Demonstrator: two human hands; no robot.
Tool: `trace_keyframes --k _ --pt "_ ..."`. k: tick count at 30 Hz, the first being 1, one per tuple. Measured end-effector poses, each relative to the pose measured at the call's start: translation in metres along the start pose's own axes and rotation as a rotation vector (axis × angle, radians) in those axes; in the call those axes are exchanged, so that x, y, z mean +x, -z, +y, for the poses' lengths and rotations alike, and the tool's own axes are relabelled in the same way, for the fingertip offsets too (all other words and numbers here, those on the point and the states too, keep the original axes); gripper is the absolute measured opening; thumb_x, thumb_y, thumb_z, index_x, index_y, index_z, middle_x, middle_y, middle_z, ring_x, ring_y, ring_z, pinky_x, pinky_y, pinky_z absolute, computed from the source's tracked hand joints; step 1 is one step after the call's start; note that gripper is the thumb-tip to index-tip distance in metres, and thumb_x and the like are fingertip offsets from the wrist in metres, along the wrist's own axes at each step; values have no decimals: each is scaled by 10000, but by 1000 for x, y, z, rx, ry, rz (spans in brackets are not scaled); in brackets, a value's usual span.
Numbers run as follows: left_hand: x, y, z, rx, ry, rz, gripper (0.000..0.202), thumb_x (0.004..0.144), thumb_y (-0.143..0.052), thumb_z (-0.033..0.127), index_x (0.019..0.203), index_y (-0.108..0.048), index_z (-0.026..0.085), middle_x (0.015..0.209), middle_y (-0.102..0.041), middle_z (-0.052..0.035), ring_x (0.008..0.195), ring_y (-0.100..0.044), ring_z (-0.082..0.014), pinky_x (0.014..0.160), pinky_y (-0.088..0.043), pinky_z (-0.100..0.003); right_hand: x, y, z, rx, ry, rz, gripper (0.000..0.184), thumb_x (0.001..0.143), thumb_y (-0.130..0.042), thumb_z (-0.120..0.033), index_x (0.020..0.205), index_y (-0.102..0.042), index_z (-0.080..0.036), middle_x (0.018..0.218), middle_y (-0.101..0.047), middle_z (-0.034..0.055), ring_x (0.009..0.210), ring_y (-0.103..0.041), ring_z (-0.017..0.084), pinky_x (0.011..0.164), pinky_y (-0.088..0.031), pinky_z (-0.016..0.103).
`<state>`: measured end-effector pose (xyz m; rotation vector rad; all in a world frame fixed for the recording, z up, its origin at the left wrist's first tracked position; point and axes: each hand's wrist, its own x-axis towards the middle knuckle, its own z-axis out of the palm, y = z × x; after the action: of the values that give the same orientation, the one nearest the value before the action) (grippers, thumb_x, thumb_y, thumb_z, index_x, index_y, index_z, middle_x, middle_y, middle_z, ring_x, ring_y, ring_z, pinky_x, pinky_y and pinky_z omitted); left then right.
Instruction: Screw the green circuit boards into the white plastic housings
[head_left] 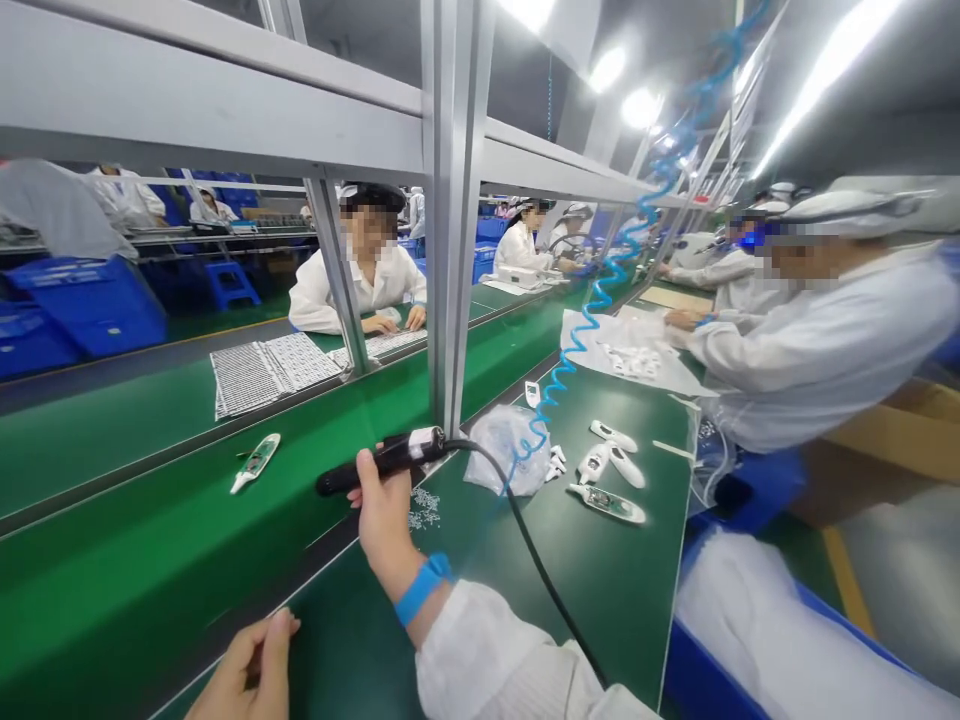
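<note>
Head view shows the right hand (386,512) grasping the driver (391,459), its long axis crosswise, the cable (516,508) leaving at the right end. Screws (424,509) lie on the table (341,645) just beside this hand, nearer to it than to the left hand (251,668). The left fingertips are drawn together; whether they pinch something, one cannot tell.

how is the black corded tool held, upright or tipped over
Tipped over: the black tool slants only slightly from level in the picture, its cable end higher than the other.
</note>
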<state>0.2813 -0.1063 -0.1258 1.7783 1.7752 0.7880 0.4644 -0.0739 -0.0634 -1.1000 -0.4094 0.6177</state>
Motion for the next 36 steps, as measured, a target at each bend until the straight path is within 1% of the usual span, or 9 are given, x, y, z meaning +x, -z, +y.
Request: trace_keyframes --k 3,6,9,14,17,22,25,32,36 --pt "-8 1 7 -10 -35 0 341 842 -547 560 809 -736 278 858 -792 -25 718 -732 -251 556 -512 -271 5 8 -20 -93 184 135 434 809 -674 -500 1080 -610 -167 1067 -698 109 1034 -655 248 945 -521 406" --pt "-17 4 17 -51 -83 -12 359 884 -520 547 829 -724 257 862 -782 -27 702 -713 -221 601 -515 -266 13 21 -42 -32 331 205 259 832 -620 -415 917 -604 -171 901 -694 79 901 -672 220 945 -506 405" --pt "-22 5 23 -89 -117 -1 400 912 -493 553 805 -708 233 782 -754 -32 660 -681 -206 627 -514 -271 27 34 -54 34 381 248 187 757 -668 -311 854 -552 -200 733 -650 10 702 -652 188 788 -538 367" --pt "-25 5 26 -143 -136 -2 408 924 -495 550 785 -693 221 745 -730 -26 662 -661 -195 651 -508 -271 45 49 -49 -184 348 315 229 648 -679 -235 820 -528 -221 651 -606 -24 581 -591 183 604 -508 336" --pt "-26 6 28 -159 -138 -3 398 936 -491 533 780 -681 220 747 -722 -20 666 -642 -186 657 -494 -267 46 50 -49 -234 300 229 210 632 -635 -206 809 -523 -226 566 -572 -54 507 -561 174 521 -474 313" --pt "-28 5 31 -185 -165 7 379 949 -498 507 770 -657 213 743 -706 -15 664 -614 -174 653 -461 -265 39 46 -56 -247 99 -135 158 652 -604 -193 774 -507 -223 477 -534 -80 404 -519 144 433 -426 274" --pt "-28 5 31 -190 -176 13 372 956 -498 495 777 -656 211 719 -685 -8 643 -590 -167 640 -442 -265 36 44 -53 -258 30 -263 157 656 -609 -187 762 -499 -221 483 -537 -84 384 -510 127 417 -409 260" --pt "-30 4 29 -180 -227 2 355 979 -494 451 759 -625 206 707 -655 -6 660 -586 -170 640 -425 -280 36 43 -47 -259 56 -245 164 647 -628 -174 740 -499 -215 483 -549 -76 397 -519 124 424 -420 257" --pt "-31 2 32 -155 -355 -14 276 993 -502 362 825 -650 201 787 -681 -21 729 -615 -177 709 -455 -302 31 39 -52 -89 8 -261 235 627 -642 -203 844 -553 -198 488 -549 -76 401 -514 132 416 -415 258"
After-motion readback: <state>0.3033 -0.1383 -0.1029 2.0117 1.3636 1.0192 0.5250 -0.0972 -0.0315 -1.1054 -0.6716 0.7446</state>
